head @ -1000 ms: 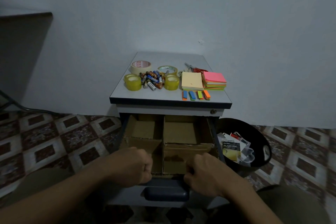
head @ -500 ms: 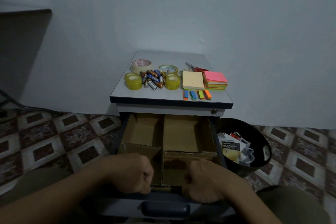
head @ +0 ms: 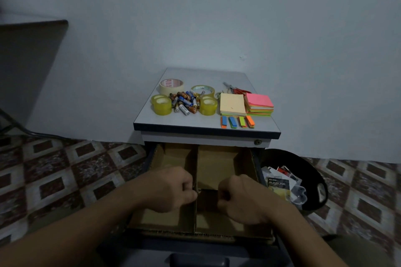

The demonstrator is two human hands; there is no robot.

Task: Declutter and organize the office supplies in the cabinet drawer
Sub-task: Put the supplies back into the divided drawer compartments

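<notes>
The cabinet drawer (head: 257, 159) is pulled out and lined with a cardboard divider (head: 197, 163) that splits it into several empty compartments. My left hand (head: 171, 191) and my right hand (head: 240, 200) are both fists inside the drawer. They pinch the divider where its long wall meets a cross wall. On the cabinet top (head: 206, 73) lie tape rolls (head: 161, 105), a pile of batteries (head: 184, 101), a yellow note pad (head: 232, 104), a coloured sticky-note stack (head: 259, 102), index flags (head: 237, 121) and scissors (head: 233, 89).
A black bin (head: 314, 173) with discarded packaging stands on the tiled floor to the right of the cabinet. The wall is right behind the cabinet. A dark desk edge (head: 32, 26) shows at the far left. The drawer handle (head: 199, 261) is at the bottom edge.
The drawer has slid further out towards me. Both hands left its front edge and moved forward onto the cardboard divider in the middle.
</notes>
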